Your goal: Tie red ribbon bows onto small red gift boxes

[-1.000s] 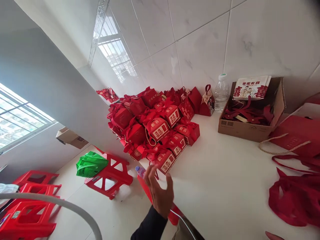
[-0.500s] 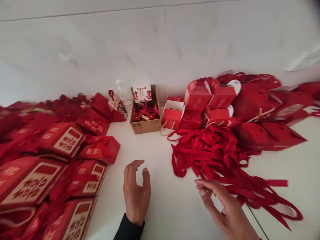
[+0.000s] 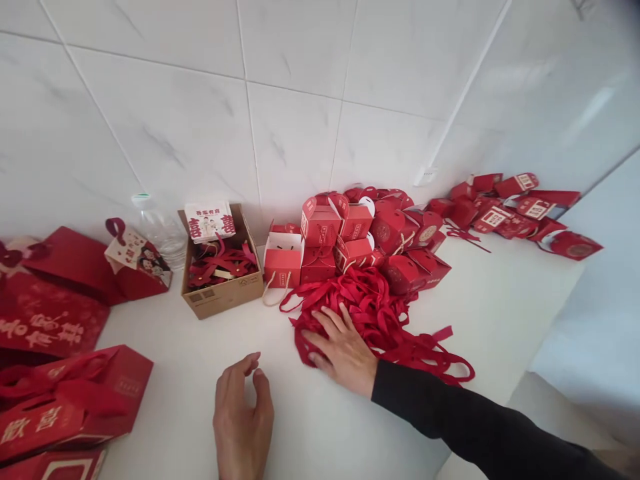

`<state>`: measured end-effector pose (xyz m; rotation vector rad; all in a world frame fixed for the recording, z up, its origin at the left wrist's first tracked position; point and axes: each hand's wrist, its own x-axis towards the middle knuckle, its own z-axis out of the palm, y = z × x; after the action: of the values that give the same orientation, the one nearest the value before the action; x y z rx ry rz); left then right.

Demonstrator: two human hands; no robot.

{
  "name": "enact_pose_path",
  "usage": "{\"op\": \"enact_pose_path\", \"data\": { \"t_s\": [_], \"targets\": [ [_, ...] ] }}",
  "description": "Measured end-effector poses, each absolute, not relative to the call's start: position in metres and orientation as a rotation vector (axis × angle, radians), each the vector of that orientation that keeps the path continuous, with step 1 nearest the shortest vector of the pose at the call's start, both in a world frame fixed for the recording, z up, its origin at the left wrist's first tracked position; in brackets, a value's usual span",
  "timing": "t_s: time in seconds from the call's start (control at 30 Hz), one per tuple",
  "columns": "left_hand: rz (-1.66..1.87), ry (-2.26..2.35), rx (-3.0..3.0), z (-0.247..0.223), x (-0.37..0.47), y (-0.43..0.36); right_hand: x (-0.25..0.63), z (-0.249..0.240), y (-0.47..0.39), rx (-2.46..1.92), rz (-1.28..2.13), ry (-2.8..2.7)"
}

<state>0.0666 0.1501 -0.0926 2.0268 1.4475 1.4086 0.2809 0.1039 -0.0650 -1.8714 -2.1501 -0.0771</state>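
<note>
My right hand (image 3: 343, 347) lies palm down on the left side of a tangled heap of red ribbons (image 3: 373, 297), fingers spread and pointing toward the wall. Whether a ribbon is under the palm is hidden. My left hand (image 3: 244, 413) hovers low over the white table (image 3: 310, 427), thumb and fingers curved with a gap between them and nothing inside. Just behind the heap, red gift boxes (image 3: 320, 227) are stacked, one of them an open-topped box (image 3: 283, 257) with a rope handle.
A cardboard box (image 3: 225, 303) holding ribbon pieces and a printed card (image 3: 210, 221) stands against the tiled wall. Left of it are a clear plastic bottle (image 3: 163, 230) and a triangular box (image 3: 140, 263). Ribboned red boxes (image 3: 100, 393) crowd the left; more boxes (image 3: 510, 213) lie far right.
My view has turned to the right. My right hand has moved forward onto the ribbon heap and its fingers have spread. My left hand keeps its curved shape.
</note>
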Motion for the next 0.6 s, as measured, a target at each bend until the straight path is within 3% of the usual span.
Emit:
{"op": "enact_pose_path", "data": {
  "t_s": [0.23, 0.37, 0.5, 0.6],
  "targets": [
    [1.428, 1.379, 2.099, -0.102, 0.067, 0.147, 0.332, -0.056, 0.089, -1.957, -0.23, -2.138],
    [1.324, 1.439, 2.067, -0.106, 0.063, 0.149, 0.358, -0.01, 0.088, -1.973, -0.373, -1.983],
    [1.359, 1.456, 2.059, -0.105, 0.064, 0.15, 0.413, 0.047, 0.115, -2.189, -0.612, -1.424],
    [1.416, 1.465, 2.068, -0.103, 0.066, 0.149, 0.455, 0.072, 0.142, -2.316, -0.585, -1.196]
  ]
}}
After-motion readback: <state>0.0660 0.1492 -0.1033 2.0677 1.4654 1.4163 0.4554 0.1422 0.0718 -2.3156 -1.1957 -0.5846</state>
